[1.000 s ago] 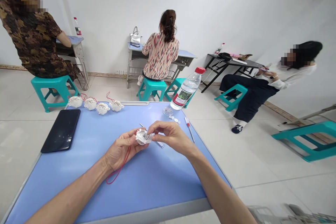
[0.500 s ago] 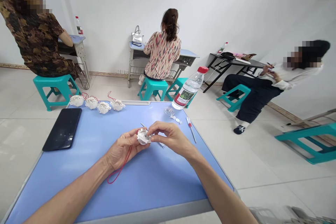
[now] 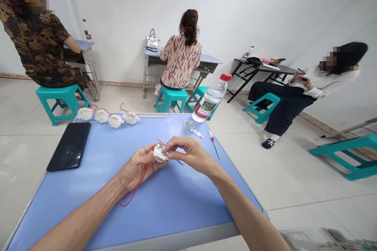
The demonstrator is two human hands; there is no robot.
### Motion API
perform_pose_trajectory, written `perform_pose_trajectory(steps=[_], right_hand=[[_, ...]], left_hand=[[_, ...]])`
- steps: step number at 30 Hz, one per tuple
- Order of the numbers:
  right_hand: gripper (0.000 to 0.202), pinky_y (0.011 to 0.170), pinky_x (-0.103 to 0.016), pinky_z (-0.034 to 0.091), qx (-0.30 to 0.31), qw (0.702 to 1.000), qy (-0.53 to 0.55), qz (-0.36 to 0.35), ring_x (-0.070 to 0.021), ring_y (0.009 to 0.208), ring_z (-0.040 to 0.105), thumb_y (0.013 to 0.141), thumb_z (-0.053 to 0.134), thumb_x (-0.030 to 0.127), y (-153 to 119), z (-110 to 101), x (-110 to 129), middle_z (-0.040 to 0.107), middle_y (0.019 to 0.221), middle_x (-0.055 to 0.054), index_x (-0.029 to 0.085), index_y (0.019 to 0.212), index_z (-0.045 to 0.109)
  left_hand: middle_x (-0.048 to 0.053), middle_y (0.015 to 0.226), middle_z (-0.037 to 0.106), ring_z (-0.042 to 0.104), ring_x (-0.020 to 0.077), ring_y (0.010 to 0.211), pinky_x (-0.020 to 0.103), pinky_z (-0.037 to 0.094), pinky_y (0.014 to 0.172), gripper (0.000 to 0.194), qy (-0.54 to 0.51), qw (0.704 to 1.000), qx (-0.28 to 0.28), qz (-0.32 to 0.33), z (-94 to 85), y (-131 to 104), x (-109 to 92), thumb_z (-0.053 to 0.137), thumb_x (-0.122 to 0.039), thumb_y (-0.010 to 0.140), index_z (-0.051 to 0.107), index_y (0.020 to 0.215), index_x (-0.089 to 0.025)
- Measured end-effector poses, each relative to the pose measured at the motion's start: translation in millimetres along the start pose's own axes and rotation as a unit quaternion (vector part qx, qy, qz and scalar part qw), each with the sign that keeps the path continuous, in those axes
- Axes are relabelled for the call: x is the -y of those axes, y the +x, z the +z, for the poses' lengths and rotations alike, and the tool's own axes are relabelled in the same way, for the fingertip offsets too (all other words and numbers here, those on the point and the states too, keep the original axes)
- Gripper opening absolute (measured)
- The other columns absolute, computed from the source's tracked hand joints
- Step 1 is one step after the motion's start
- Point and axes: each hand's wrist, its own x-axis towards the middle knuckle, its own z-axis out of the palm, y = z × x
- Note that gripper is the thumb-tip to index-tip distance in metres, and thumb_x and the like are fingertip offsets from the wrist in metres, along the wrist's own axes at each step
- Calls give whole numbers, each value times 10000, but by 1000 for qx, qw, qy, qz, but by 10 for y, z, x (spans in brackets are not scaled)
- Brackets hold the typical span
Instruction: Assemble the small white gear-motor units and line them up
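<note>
Over the middle of the blue desk (image 3: 176, 200), my left hand (image 3: 137, 166) is closed around a small round white plastic piece (image 3: 160, 153). From it a red cord (image 3: 134, 198) loops down across the palm to the desktop. My right hand (image 3: 191, 155) pinches at the right side of the same white piece, thumb and fingertips against it; whether a smaller part sits between them is hidden. Just behind and under the hands lies a thin metal rod (image 3: 160, 140), and beside it a small clear item (image 3: 181, 162), both partly covered.
Several similar white pieces with red cords (image 3: 116, 121) line the far left edge. A black phone (image 3: 70, 146) lies at left. At far right are a water bottle (image 3: 210, 100), a clear dish (image 3: 189, 124), small white discs (image 3: 198, 134) and a screwdriver (image 3: 214, 144). Three people sit beyond.
The view has shifted very slightly. Both hands keep the same hold on the white piece, with only a tiny movement of the fingers.
</note>
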Motion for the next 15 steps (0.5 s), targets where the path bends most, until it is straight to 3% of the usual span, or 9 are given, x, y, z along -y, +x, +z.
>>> perform_pose_trajectory(steps=[15], right_hand=[[173,752,-303,461,10,1000,15,4,-167,797,599,803,679,350,-1,-6,-23,677,848,-43,192,869,706]], left_hand=[[107,1089,623,564,187,1027,357,369,1021,320,11,1000,-1,9,20,-11,11,627,-219,826,636,1129,-116]])
